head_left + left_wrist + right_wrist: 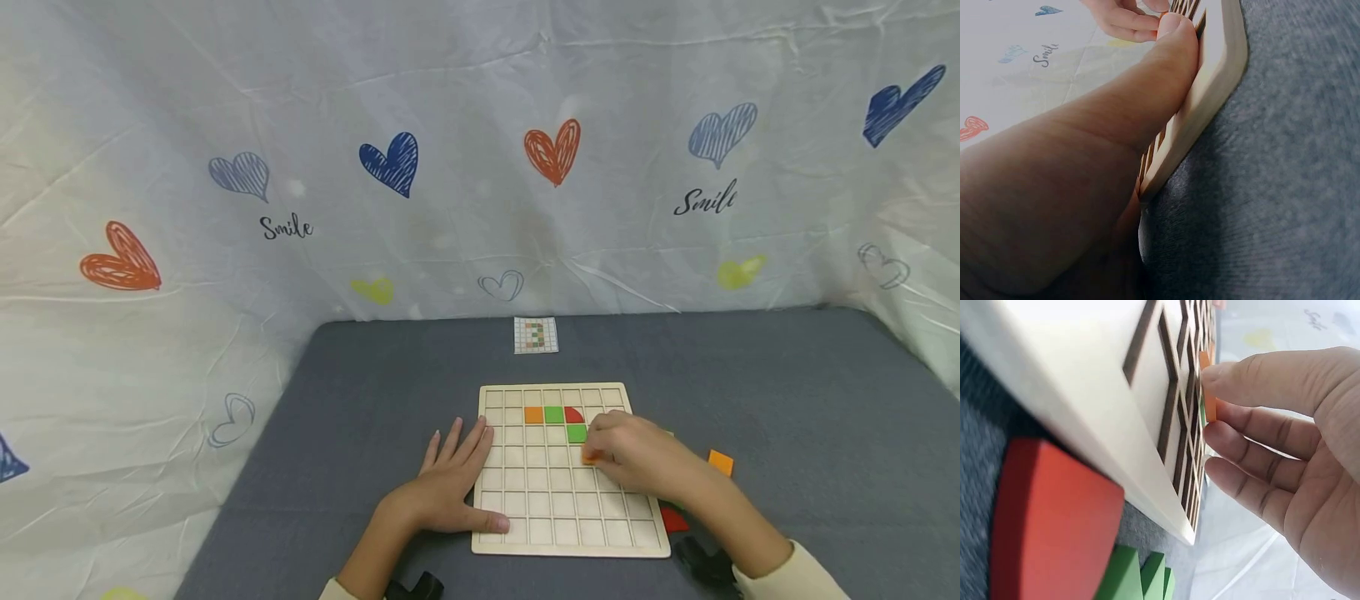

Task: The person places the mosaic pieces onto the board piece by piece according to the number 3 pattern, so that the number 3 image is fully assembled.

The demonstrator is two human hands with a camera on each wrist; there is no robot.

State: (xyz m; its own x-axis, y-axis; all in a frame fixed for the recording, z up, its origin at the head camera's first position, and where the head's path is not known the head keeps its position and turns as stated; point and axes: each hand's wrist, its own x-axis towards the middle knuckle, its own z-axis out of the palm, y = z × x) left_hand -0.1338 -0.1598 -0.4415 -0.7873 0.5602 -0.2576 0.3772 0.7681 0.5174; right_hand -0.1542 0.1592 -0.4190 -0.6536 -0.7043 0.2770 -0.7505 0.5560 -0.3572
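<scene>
A pale wooden grid board (551, 504) lies on the grey table. My left hand (452, 492) rests on its left side, fingers straight and thumb over the lower left corner. Between thumb and fingertips my right hand (637, 450) pinches an orange tile (1208, 387), close over the cells right of centre. Set in the upper rows are an orange square (533, 415), a green square (553, 415), a red quarter-round tile (573, 415) and, one row down, another green square (577, 433). Part of the board's right side is hidden under my right hand.
Right of the board lie a loose orange tile (721, 462), a red tile (673, 520) and green tiles (1124, 575), partly covered by the right forearm. A small printed pattern card (536, 335) lies at the table's back edge, before a white curtain (465, 225) with hearts.
</scene>
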